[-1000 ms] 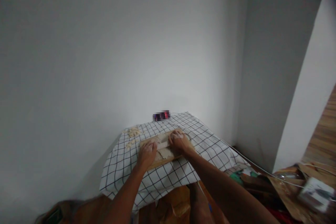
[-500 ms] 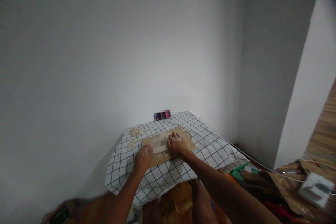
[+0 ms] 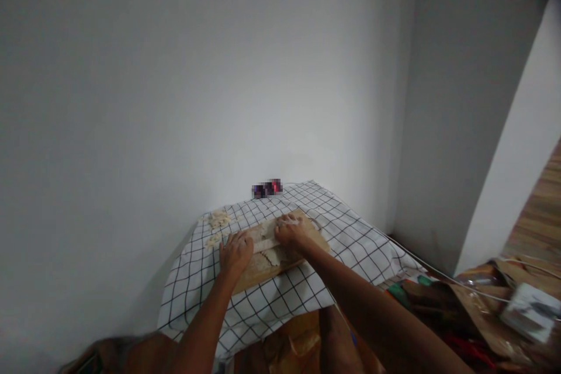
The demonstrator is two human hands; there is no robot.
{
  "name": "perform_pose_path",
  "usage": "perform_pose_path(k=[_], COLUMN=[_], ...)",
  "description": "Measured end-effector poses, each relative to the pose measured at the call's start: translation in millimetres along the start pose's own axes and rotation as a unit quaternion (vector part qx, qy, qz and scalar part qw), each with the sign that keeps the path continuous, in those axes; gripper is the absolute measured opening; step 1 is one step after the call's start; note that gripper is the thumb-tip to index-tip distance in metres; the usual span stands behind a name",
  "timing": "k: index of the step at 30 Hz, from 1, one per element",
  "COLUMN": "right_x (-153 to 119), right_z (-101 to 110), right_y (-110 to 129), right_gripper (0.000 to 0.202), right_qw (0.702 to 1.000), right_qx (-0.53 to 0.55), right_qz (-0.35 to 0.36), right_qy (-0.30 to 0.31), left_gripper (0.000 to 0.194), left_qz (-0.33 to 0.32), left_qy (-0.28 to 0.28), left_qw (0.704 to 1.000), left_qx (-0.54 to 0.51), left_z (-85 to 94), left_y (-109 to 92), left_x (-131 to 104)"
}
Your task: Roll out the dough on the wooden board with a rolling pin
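A pale rolling pin lies across a wooden board, over a thin sheet of dough. My left hand is closed over the pin's left end, and my right hand grips its right end. Part of the dough shows on the near side of the pin, and part on the far side. Both ends of the pin are hidden under my fingers. Left of the board, a pile of dough pieces sits on the checked cloth, with a smaller heap nearer to me.
A white checked cloth covers the table, which stands against a white wall. At its back edge is a dark and red blurred object. A white cable runs right to a white box among brown bags.
Both hands have pushed the rolling pin away from me across the board. More dough now shows on its near side. The view has shifted slightly.
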State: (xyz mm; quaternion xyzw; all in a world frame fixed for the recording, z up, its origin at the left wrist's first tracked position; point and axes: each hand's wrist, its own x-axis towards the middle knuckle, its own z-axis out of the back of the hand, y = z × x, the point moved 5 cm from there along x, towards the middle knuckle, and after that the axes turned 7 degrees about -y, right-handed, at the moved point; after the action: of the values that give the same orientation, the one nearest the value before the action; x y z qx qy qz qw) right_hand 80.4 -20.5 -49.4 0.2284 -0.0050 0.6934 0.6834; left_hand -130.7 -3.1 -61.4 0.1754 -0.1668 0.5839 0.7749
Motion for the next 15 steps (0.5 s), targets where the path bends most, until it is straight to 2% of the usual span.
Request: perform_pose_path(k=[4, 11, 15], right_x=[0, -24, -38], right_z=[-1, 2, 9], right_y=[1, 5, 9], right_gripper=[0.048, 0.044, 0.044], right_qw=[1.0, 0.999, 1.0], right_qx=[0.0, -0.015, -0.014], right_qz=[-0.005, 0.028, 0.02], right_qy=[-0.002, -0.016, -0.019], left_gripper=[0.054, 0.055, 0.052], left_qz=[0.028, 0.012, -0.028], left_qy=[0.016, 0.001, 0.002], left_qw=[0.999, 1.0, 0.999], left_qx=[-0.007, 0.005, 0.017], left_z=[-1.2, 10.2, 14.6], left_y=[0, -5, -9], left_x=[-1, -13, -26])
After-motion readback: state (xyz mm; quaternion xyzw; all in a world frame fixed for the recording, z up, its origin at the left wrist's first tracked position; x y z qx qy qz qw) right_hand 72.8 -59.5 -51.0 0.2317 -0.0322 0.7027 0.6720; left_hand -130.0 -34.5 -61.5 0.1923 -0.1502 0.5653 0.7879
